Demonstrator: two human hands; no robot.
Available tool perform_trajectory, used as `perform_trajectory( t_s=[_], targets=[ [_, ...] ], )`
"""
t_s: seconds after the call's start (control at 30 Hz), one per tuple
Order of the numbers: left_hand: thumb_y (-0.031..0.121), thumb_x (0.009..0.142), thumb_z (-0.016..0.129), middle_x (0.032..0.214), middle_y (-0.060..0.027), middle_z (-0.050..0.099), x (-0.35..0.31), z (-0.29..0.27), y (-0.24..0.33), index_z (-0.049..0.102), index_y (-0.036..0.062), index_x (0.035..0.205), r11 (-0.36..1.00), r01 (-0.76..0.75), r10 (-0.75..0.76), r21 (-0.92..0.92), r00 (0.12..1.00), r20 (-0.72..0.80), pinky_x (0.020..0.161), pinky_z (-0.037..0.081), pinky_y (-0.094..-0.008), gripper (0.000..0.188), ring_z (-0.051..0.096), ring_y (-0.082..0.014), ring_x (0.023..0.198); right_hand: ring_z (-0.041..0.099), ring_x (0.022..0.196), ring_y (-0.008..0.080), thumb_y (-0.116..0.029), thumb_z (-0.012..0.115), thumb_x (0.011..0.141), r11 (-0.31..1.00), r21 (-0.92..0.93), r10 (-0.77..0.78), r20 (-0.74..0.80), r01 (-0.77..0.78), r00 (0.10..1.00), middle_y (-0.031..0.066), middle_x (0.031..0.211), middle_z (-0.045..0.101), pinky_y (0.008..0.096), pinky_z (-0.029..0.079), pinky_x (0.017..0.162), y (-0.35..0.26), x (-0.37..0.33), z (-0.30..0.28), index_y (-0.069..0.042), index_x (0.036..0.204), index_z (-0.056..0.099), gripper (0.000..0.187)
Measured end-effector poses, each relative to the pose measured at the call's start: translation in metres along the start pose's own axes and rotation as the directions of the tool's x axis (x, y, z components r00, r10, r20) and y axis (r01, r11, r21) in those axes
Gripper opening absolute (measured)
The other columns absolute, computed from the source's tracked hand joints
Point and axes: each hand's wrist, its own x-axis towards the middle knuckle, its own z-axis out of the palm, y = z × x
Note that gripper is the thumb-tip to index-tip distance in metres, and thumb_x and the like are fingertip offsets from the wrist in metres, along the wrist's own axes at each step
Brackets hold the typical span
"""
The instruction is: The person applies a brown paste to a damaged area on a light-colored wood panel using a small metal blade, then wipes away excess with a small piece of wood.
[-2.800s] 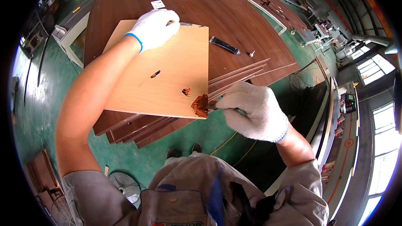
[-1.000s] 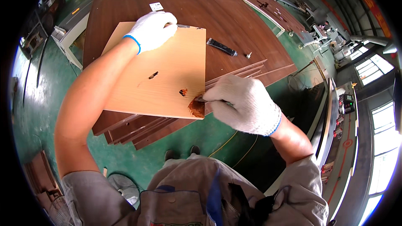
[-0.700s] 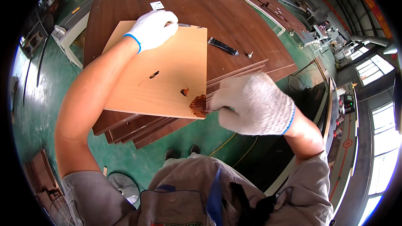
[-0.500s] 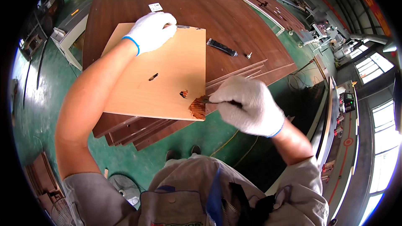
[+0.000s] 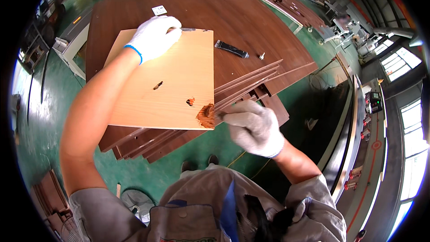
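A light wood-grain board [image 5: 134,113] lies on a stack of dark brown panels. My left hand [image 5: 154,38], in a white glove with a blue cuff, is closed over the board's far edge; its fingertips are partly hidden. In my right hand [image 5: 256,127], also gloved, is a small dark scraper [image 5: 219,116], mostly hidden by the fingers. The scraper is just off the board's near right corner, beside a ridged smear of brown paste [image 5: 206,115]. A smaller brown patch [image 5: 191,102] and a dark dab [image 5: 158,85] mark the board farther in.
On the brown panels [image 5: 251,13] lie a black squeeze tube [image 5: 231,49], a small pale cap [image 5: 261,56] and a white label [image 5: 159,10]. A long machine [image 5: 369,152] stands at the right. A grey fan [image 5: 136,201] is on the green floor at lower left.
My right hand has drawn back slightly toward me, taking the scraper off the paste and just past the board's right edge. My left hand stays at the far edge. The view has shifted a little.
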Motion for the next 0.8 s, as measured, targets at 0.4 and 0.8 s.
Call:
perform_trajectory(
  t_s=[0.4, 0.8],
  targets=[
    [0.025, 0.102, 0.065, 0.112, -0.0137, 0.075, 0.0, -0.002, 0.007, 0.073, 0.004, 0.117, 0.998, 0.036, -0.036, 0.044, 0.999, 0.007, 0.099, 0.054, -0.0466, 0.027, 0.068, -0.0356, 0.111, 0.073, 0.079, 0.0325, -0.002, 0.074, 0.078, 0.99, -0.134, 0.071, 0.247, -0.039, 0.966, 0.0108, 0.088, 0.071, 0.0421, 0.059, 0.068, -0.02, 0.044, -0.047, -0.007, 0.095, 0.077, 0.017],
    [0.026, 0.103, 0.064, 0.111, -0.0135, 0.076, 0.0, 0.002, -0.002, 0.073, 0.0028, 0.117, 1.0, -0.004, 0.004, 0.009, 1.0, -0.012, 0.099, 0.055, -0.0447, 0.028, 0.069, -0.0347, 0.11, 0.074, 0.085, 0.0361, -0.012, 0.072, 0.086, 0.934, -0.352, 0.232, 0.48, -0.056, 0.846, 0.0132, 0.091, 0.074, 0.0461, 0.06, 0.076, -0.046, 0.091, -0.048, -0.009, 0.099, 0.08, 0.016]
  ],
)
